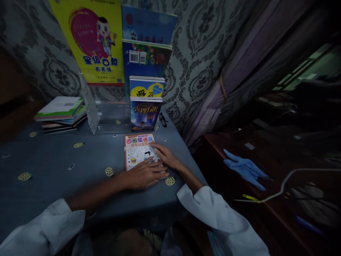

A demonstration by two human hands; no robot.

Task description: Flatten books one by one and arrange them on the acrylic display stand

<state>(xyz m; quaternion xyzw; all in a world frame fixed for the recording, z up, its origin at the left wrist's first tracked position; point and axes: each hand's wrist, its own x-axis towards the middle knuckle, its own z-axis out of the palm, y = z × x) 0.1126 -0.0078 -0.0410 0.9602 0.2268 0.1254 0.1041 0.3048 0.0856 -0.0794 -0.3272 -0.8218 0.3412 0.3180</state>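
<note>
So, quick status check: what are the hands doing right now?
Left hand flat on puzzle book, open. Right hand resting on the book's right edge, open. Book flat on blue tablecloth. Upright books just behind.

The left hand and right hand cover the lower right part of the activity book, both sleeves run off the bottom edge, and cover lettering is unreadable.

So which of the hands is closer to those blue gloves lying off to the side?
The right. The right hand rests on the flat booklet's right edge, toward the blue gloves; the left hand lies on its lower part, farther away.
</note>
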